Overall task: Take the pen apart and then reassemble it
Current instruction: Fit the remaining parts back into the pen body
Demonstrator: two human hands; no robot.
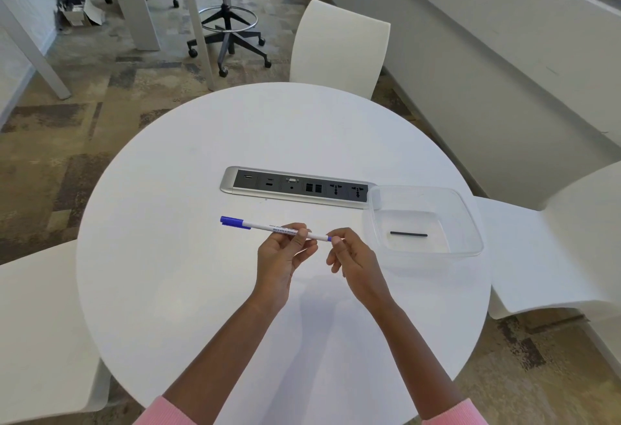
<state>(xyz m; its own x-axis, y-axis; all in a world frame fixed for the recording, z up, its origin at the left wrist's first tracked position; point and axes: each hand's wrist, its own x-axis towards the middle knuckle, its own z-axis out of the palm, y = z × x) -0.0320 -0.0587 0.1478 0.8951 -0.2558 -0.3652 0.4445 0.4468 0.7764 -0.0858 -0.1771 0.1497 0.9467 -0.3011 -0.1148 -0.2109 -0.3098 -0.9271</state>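
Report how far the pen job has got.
Done: a black stick, likely the insert, lies in the clear tub. In hand: the left hand grips the white barrel while the right hand pinches its blue end tip. Left: the blue cap is still on, and the stick must go back; whether the tip is coming off or going on, I cannot tell.

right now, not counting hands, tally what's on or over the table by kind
pen: 1
black stick: 1
clear tub: 1
socket panel: 1
total: 4
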